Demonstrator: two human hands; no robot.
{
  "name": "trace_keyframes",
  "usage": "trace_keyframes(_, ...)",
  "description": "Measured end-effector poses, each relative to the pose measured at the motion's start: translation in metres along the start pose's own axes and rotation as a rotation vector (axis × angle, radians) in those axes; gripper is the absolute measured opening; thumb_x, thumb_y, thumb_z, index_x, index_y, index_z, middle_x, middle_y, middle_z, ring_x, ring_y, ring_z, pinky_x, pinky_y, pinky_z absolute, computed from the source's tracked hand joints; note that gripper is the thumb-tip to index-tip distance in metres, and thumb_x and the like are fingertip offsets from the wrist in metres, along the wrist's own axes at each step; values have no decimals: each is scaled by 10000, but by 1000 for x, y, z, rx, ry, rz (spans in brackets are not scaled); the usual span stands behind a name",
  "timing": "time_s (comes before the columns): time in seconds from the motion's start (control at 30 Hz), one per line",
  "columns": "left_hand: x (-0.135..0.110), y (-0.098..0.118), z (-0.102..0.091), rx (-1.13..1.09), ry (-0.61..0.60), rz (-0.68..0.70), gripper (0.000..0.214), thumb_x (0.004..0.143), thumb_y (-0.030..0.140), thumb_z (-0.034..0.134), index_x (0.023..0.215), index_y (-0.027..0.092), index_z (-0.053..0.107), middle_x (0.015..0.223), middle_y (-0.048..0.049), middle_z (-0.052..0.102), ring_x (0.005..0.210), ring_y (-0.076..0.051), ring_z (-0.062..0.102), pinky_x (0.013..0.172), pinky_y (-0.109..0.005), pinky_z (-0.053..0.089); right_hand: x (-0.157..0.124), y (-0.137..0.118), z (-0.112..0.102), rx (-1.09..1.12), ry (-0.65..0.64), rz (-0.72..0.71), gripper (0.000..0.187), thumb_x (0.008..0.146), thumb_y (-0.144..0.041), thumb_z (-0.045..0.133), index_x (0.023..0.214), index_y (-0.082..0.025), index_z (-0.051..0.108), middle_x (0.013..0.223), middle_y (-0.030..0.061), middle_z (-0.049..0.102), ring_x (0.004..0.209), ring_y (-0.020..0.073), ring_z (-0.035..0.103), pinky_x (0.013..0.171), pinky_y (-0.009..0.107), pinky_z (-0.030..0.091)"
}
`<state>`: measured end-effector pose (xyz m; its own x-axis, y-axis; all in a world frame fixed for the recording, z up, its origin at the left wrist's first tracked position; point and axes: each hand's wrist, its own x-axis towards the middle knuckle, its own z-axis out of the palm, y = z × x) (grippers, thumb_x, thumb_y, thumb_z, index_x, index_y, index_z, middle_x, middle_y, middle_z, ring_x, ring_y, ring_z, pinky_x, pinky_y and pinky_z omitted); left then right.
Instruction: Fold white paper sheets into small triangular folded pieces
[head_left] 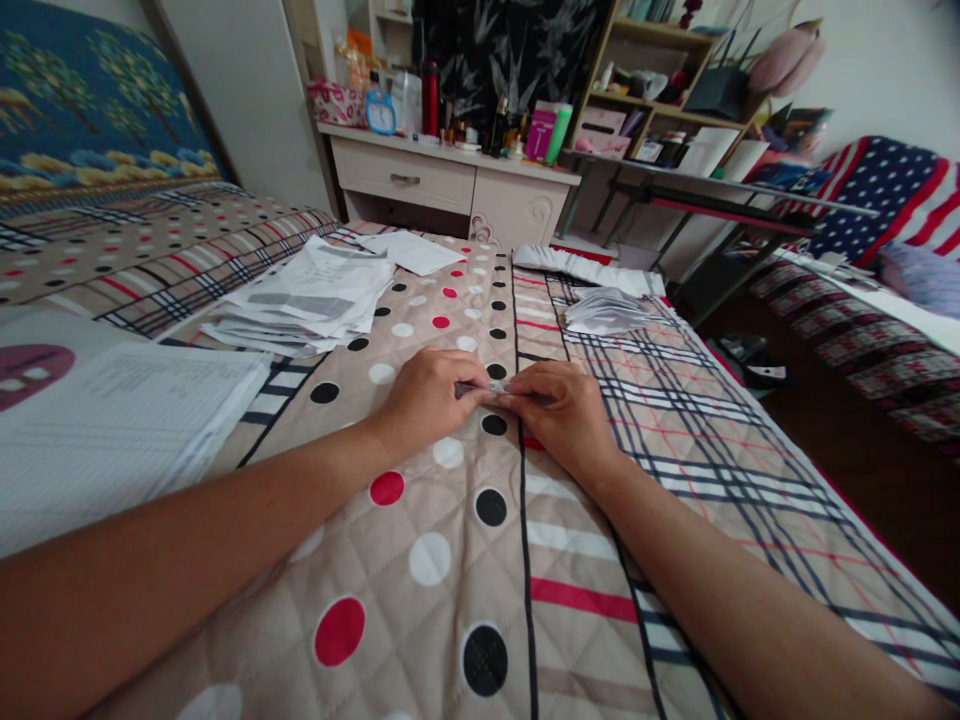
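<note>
My left hand (427, 395) and my right hand (566, 412) meet over the middle of the polka-dot and plaid quilt (427, 520). Between their thumbs and fingers they pinch a small, narrow piece of paper (497, 389), which looks folded; most of it is covered by the fingers. Beyond my left hand lies a loose stack of printed sheets (307, 295), with a white sheet (420, 252) behind it. Past my right hand are a small fanned pile of paper pieces (607, 310) and a long, crinkled white strip (585, 268).
At the near left, a thick pad of lined paper (112, 440) lies close to my left forearm. A white dresser (405, 178) with a blue clock (380, 110) stands beyond the bed. Shelves, a desk (697, 190) and a sofa (870, 320) are on the right.
</note>
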<state>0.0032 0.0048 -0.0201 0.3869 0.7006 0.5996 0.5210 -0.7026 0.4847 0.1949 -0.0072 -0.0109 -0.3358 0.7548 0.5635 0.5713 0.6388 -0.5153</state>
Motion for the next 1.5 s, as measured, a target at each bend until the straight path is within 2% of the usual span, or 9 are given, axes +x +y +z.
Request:
trace_keyframes(0.23, 1, 4, -2, -3, 36, 111, 134, 752, 56, 665, 698, 178, 681, 797, -21, 751, 765, -179, 685, 795, -347, 473, -2, -3, 0, -116, 72, 124, 159, 691, -278, 815, 736, -202, 682, 733, 21, 721, 709, 198, 657, 713, 330, 485)
trace_keyframes(0.33, 2, 5, -3, 6, 7, 160, 144, 768, 54, 652, 694, 177, 663, 812, -15, 752, 794, -177, 687, 818, -353, 450, -2, -3, 0, -77, 19, 87, 159, 721, -255, 792, 846, -200, 711, 800, 31, 746, 746, 201, 674, 732, 326, 486)
trace_keyframes(0.43, 1, 4, -3, -7, -17, 193, 142, 785, 62, 652, 692, 170, 650, 803, -15, 744, 807, -173, 684, 824, -345, 448, -2, -3, -1, -37, -35, 26, 33, 754, -194, 756, 750, -204, 725, 745, 19, 748, 709, 186, 678, 747, 320, 479)
trace_keyframes(0.7, 2, 0, -2, -53, -24, 108, 84, 768, 112, 709, 706, 165, 686, 750, -32, 728, 738, -171, 659, 735, -308, 487, -2, -5, -2, -3, -27, 98, 98, 730, -181, 748, 644, -197, 705, 634, 8, 709, 617, 172, 650, 654, 296, 472)
trace_keyframes(0.97, 5, -3, -9, -256, 4, -195, 131, 680, 90, 736, 751, 156, 647, 718, 11, 682, 673, -117, 642, 622, -213, 499, -3, 1, -3, 6, 12, 132, 101, 731, -197, 740, 643, -198, 692, 637, 6, 701, 606, 166, 642, 621, 285, 469)
trace_keyframes(1.1, 5, -4, -7, -522, -21, -379, 507, 589, 169, 834, 1037, 150, 597, 802, -11, 696, 680, -131, 667, 587, -211, 516, -4, 0, -3, -10, 55, 127, 103, 724, -174, 740, 638, -205, 690, 636, 1, 702, 617, 174, 648, 632, 296, 468)
trace_keyframes(1.17, 5, -2, -5, -643, -33, -480, 583, 587, 197, 846, 1100, 152, 575, 777, -8, 702, 651, -132, 669, 584, -220, 523, -5, -2, -4, -13, 108, 122, 99, 725, -194, 750, 646, -208, 694, 653, 6, 711, 638, 182, 654, 652, 311, 470)
trace_keyframes(1.33, 4, 9, 1, -933, 27, -646, 324, 616, 237, 833, 853, 131, 640, 761, -19, 717, 676, -136, 680, 668, -261, 564, -5, -9, -5, 0, 206, 77, 113, 757, -249, 748, 662, -220, 694, 677, 13, 722, 674, 198, 659, 744, 370, 472)
trace_keyframes(1.5, 4, 13, 3, -1017, 92, -701, 318, 566, 211, 853, 782, 132, 633, 768, -17, 725, 664, -129, 675, 668, -271, 580, -6, -12, -4, 35, 227, 102, 126, 762, -256, 739, 658, -215, 680, 677, 17, 715, 666, 194, 652, 688, 353, 483)
